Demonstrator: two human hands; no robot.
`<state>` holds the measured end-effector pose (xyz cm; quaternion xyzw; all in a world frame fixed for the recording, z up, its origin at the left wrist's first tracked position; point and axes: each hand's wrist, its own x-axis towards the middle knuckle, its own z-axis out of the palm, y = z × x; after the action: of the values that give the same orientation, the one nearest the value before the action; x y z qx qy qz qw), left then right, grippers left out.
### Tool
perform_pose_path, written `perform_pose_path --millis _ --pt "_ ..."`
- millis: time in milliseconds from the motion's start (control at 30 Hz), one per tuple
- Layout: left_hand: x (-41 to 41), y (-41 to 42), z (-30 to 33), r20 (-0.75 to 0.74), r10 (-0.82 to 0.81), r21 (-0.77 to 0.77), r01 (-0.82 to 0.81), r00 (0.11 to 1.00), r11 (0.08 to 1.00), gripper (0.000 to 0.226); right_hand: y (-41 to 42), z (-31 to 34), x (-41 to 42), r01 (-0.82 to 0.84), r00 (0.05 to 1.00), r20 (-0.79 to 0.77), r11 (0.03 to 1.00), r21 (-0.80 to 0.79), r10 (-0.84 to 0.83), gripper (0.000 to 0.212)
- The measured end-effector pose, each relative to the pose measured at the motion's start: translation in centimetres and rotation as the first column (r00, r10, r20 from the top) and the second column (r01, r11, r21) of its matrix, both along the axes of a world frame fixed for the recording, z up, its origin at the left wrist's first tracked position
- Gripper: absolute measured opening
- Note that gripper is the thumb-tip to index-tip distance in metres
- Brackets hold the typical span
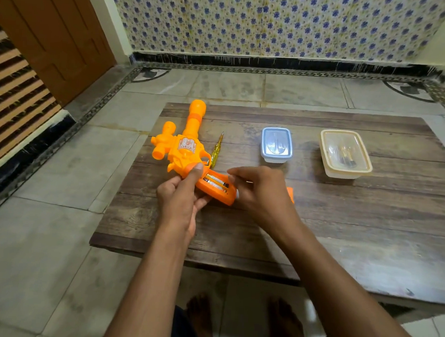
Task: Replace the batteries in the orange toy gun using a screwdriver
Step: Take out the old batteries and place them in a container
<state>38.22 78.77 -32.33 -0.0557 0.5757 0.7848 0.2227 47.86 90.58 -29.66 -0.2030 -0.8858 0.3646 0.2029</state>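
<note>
A: Where's the orange toy gun (182, 143)?
B: On the left part of the wooden table (342, 226), barrel pointing away from the person. Its grip compartment is uncovered, and two batteries (215, 182) lie side by side inside.

A: Who has hold of it?
B: The left hand (182, 194) grips the handle, fingers wrapped underneath and the thumb pressed on top just above the compartment. The right hand (257, 189) sits at the handle's butt end, fingers curled with the tips against the edge. I cannot tell whether it actually pinches anything.

A: The screwdriver?
B: The yellow-handled screwdriver (216, 151) lies on the table just beside the gun's trigger. An orange cover piece (290, 193) peeks out behind the right hand.

A: Anything further out?
B: Two lidded plastic containers, a blue container (276, 145) and a cream container (345, 153), stand well apart from the gun.
</note>
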Motion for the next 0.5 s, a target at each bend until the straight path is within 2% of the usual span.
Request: perform_pose_path --millis 200,300,367,500 --pt "0.1 0.1 -0.1 -0.024 0.013 -0.058 -0.015 1.000 0.998 0.005 -0.7 -0.5 -1.2 -0.001 1.000 -0.007 0.997 -0.073 0.000 0.021" --pt "0.1 0.0 -0.1 0.004 0.055 -0.066 -0.054 0.999 0.996 0.005 -0.2 -0.7 -2.5 0.001 1.000 0.009 0.999 -0.053 0.000 0.021" --pt "-0.1 -0.1 -0.1 0.005 0.085 -0.073 -0.084 0.996 0.994 0.004 0.4 -0.9 -4.1 -0.008 0.998 0.054 1.000 -0.030 0.010 0.025" --pt "-0.3 -0.3 0.1 0.033 0.157 -0.084 -0.153 0.987 0.985 0.007 1.8 -1.7 -7.0 -0.090 0.969 0.238 0.994 0.065 0.072 0.047"
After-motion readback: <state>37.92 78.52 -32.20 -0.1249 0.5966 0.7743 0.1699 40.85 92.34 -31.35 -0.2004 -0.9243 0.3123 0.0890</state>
